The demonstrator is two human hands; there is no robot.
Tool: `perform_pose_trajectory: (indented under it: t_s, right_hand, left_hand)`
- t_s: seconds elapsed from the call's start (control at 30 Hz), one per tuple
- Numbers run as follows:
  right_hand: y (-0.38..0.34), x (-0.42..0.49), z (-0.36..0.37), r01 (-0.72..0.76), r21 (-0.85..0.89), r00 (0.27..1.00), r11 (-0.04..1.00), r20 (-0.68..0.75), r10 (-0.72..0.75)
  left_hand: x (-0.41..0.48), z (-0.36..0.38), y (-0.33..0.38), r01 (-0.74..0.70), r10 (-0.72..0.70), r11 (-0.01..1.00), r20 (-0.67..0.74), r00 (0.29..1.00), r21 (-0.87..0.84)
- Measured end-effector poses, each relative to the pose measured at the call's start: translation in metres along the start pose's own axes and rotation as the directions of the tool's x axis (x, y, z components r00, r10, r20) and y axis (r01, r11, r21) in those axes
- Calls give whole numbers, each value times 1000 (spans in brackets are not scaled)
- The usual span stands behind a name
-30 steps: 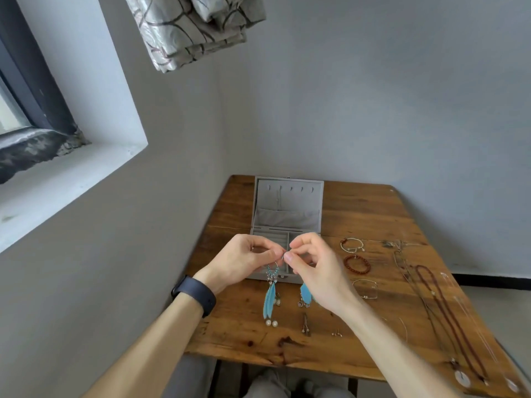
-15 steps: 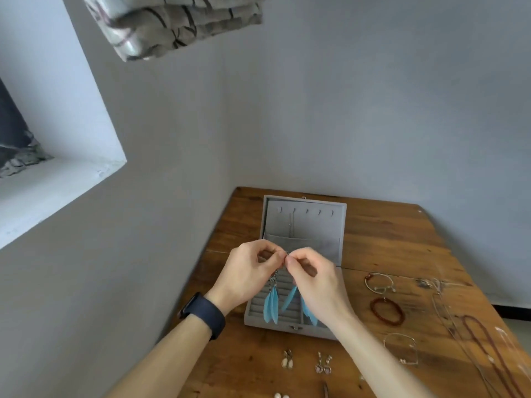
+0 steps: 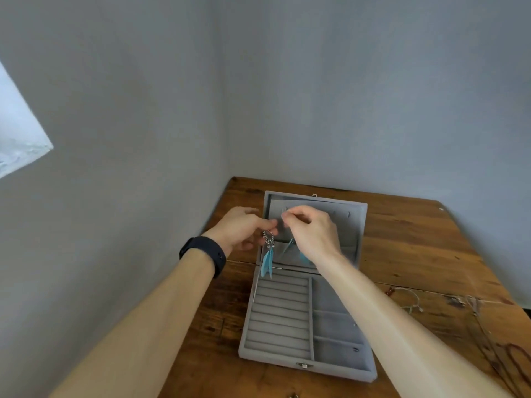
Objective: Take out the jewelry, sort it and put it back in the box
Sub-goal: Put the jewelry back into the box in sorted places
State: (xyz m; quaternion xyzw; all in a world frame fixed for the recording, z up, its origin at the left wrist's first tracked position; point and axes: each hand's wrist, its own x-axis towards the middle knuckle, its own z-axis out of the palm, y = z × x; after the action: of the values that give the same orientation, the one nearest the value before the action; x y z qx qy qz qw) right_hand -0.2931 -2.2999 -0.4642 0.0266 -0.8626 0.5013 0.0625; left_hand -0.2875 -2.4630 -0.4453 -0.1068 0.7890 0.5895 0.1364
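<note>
– Left hand point(image 3: 242, 229) pinches the metal ring of one blue feather earring point(image 3: 267, 261) between thumb and fingers. The feathers hang free over the near left corner of the lid point(image 3: 360, 225). Confirm the other side?

– Confirmed. Right hand point(image 3: 313, 235) is closed in a fine pinch on the top of the second feather earring point(image 3: 304, 258), held up against the lid lining beside its row of hooks point(image 3: 348, 215). I cannot make out whether the wire has caught on a hook.

– Risks noted?

– Three, in my judgement. The wire is thin, so letting go before it seats would drop the earring into the lid's pocket or onto the ring rolls point(image 3: 280, 317). The two sets of feathers hang near each other and could tangle if the hands cross. Pressing on the lid could also shift the grey box point(image 3: 247, 320) on the table point(image 3: 416, 248).

– Pose of the hands?

– Both forearms reach forward over the open tray. The left wrist, with its black wristband point(image 3: 202, 254), is turned knuckles-up. The right wrist is bent downward, with the fingertips bunched at the lining. Bracelets point(image 3: 411, 300) and necklaces point(image 3: 505, 354) lie on the table to the right, not yet in the box.
</note>
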Motion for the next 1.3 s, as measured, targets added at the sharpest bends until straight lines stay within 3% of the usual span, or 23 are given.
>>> perform_pose_trajectory:
  t_s: [0.27, 0.53, 0.73, 0.9, 1.03, 1.1, 1.13, 1.2, 1.27, 1.3]
  right_hand:
    - [-8, 6, 11, -134, 48, 989, 990, -60, 137]
    - [-15, -7, 16, -158, 137, 972, 978, -155, 179]
    - [-19, -7, 15, -274, 322, 941, 906, -103, 322]
    - [-15, -10, 16, -332, 264, 937, 906, -20, 349]
    - [-11, -20, 7, -128, -66, 992, 990, -9, 128]
    - [-7, -28, -5, 23, -326, 996, 945, -74, -49]
    - [-5, -30, -13, 115, -431, 973, 895, -135, -189]
    - [-3, -29, -29, 273, -564, 853, 779, -233, -468]
    - [-4, -18, -40, 331, -635, 757, 698, -262, -599]
    - [-5, -12, -43, 334, -655, 757, 678, -241, -607]
  left_hand:
    - [5, -4, -10, -43, 43, 999, -31, 999, 9]
    - [0, -3, -10, -65, 66, 998, -66, 996, 12]
    - [-2, 0, -9, -116, 120, 992, -109, 987, 45]
    - [-1, 3, -10, -164, 173, 985, -174, 969, 60]
    - [-3, 3, -11, -159, 165, 986, -160, 973, 50]
    - [-5, 2, -11, -162, 165, 986, -137, 977, 32]
    - [-5, 2, -11, -163, 165, 986, -129, 978, 28]
    - [-7, 0, -11, -163, 165, 986, -113, 980, 25]
    - [-8, 0, -11, -162, 163, 987, -108, 981, 19]
    - [-9, 0, -11, -161, 162, 987, -109, 981, 14]
